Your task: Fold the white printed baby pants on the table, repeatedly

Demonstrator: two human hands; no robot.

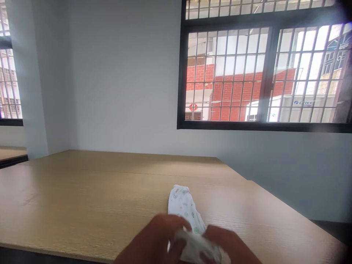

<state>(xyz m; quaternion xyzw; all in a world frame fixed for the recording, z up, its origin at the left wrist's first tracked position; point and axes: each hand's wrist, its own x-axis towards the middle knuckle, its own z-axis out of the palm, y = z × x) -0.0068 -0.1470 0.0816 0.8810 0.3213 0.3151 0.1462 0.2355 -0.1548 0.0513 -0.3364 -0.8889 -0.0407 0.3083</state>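
Note:
A small white garment (183, 204) with a printed pattern lies lengthwise on the wooden table, its gathered, elastic-looking edge pointing away from me. Its near end is lifted and bunched between my hands, blurred by motion. My left hand (156, 238) is closed on the bunched cloth from the left, fingers curled around it. From the right, my right hand (229, 242) pinches the same end. Both hands are close together at the bottom of the head view, and their fingertips are partly hidden by the cloth.
The light wooden table (96, 198) reaches back to a pale wall (123, 73). Its front edge runs along the lower left, and its right edge slants toward me. A barred window (228, 73) is in the wall at right, and a pillar (49, 80) stands at left.

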